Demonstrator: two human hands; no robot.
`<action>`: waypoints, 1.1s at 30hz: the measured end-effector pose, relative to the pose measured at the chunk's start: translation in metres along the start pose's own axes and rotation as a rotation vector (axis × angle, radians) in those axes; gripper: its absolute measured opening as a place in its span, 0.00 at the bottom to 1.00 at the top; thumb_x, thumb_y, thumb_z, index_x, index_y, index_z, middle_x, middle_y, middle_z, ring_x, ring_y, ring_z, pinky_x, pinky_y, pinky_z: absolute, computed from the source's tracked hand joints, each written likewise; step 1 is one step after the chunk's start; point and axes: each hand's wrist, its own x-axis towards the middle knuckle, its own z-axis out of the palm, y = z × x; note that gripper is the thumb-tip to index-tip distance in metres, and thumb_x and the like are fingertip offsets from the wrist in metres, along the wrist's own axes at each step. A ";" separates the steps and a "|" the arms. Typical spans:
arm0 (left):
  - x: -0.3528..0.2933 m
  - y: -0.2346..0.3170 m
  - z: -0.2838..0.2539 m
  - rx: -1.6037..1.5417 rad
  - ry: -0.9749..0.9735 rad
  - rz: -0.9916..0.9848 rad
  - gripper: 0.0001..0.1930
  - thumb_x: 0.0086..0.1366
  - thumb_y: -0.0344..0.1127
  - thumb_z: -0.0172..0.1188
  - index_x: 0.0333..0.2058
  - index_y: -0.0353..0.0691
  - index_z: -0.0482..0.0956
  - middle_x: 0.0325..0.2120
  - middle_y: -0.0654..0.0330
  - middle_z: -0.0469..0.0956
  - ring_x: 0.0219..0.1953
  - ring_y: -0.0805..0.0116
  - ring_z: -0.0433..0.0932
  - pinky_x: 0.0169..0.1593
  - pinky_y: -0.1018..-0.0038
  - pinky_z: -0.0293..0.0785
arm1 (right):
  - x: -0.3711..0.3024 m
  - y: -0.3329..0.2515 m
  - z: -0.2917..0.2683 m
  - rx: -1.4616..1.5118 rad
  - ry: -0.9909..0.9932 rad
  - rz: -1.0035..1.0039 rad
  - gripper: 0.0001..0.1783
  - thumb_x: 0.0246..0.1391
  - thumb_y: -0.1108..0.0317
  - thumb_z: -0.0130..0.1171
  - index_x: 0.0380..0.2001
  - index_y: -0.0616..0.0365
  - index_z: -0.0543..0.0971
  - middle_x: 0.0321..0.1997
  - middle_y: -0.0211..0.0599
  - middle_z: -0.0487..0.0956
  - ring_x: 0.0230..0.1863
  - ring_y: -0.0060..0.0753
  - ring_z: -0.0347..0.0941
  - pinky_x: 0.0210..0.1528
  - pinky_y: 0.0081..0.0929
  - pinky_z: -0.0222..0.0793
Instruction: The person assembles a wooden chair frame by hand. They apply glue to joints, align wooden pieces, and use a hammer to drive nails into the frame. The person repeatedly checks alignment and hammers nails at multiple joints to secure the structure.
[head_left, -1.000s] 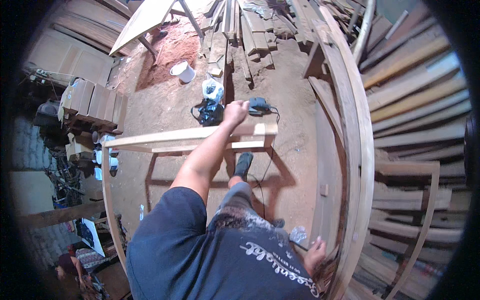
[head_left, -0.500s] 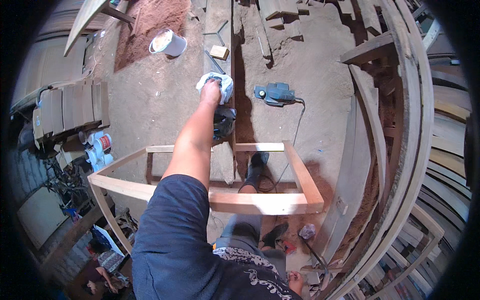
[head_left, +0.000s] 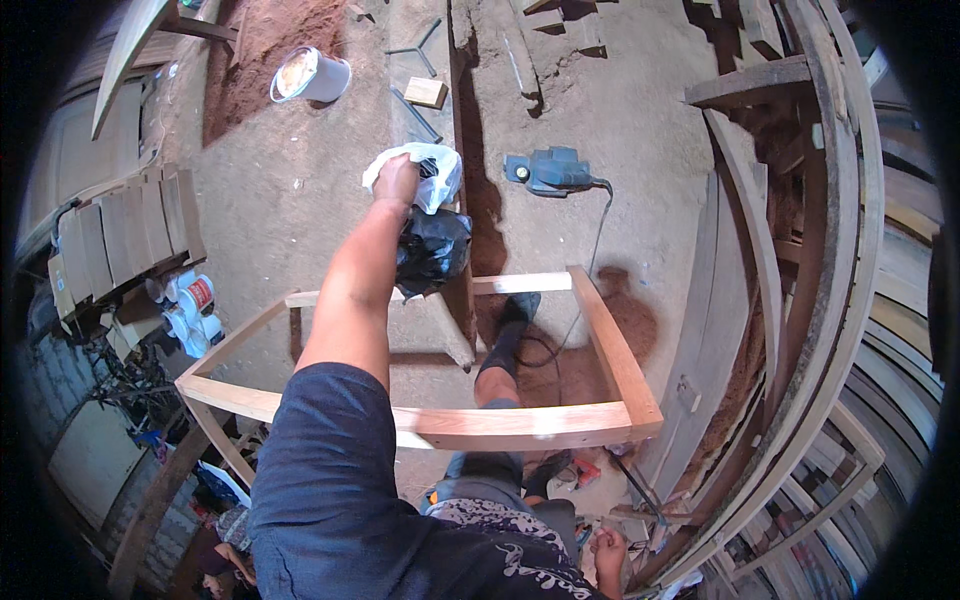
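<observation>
My left hand reaches forward over a wooden frame and grips the left side of the rim of a white plastic bag. Small dark pieces show in the bag's mouth; my fingertips are partly hidden. Just nearer lies a black plastic bag, crumpled and shiny. My right hand is low by my right side, its fingers curled; what they hold, if anything, is too small to make out. The pale wooden frame stands in front of my body, under my left arm.
A corded planer-like power tool lies on the floor to the right, its cable running back toward me. A small wood block and dark metal bars lie ahead. A white bucket stands far left. Long boards lean at right.
My left hand has shifted from over the white bag's mouth to its left side, uncovering the opening. More of the black bag shows. The view has shifted slightly, and my right hand shows more.
</observation>
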 end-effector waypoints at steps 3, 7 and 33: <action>-0.017 0.037 -0.018 -0.024 0.095 -0.113 0.13 0.66 0.41 0.57 0.41 0.46 0.88 0.39 0.46 0.86 0.42 0.43 0.85 0.49 0.50 0.80 | -0.003 -0.022 0.015 0.092 -0.046 0.089 0.15 0.67 0.68 0.62 0.53 0.64 0.78 0.40 0.36 0.85 0.35 0.29 0.83 0.37 0.27 0.80; -0.043 0.044 -0.031 -0.176 0.266 -0.229 0.12 0.66 0.42 0.61 0.41 0.46 0.89 0.37 0.48 0.86 0.41 0.45 0.86 0.48 0.52 0.81 | 0.018 -0.014 0.014 0.042 -0.086 -0.033 0.16 0.67 0.68 0.62 0.54 0.63 0.77 0.43 0.37 0.84 0.37 0.30 0.83 0.39 0.27 0.80; -0.052 0.040 -0.107 -0.383 0.157 -0.322 0.11 0.61 0.41 0.70 0.40 0.45 0.91 0.33 0.54 0.89 0.36 0.59 0.88 0.45 0.64 0.82 | 0.013 0.002 0.034 0.318 0.013 -0.097 0.15 0.66 0.71 0.62 0.53 0.66 0.79 0.38 0.34 0.83 0.35 0.25 0.80 0.39 0.24 0.77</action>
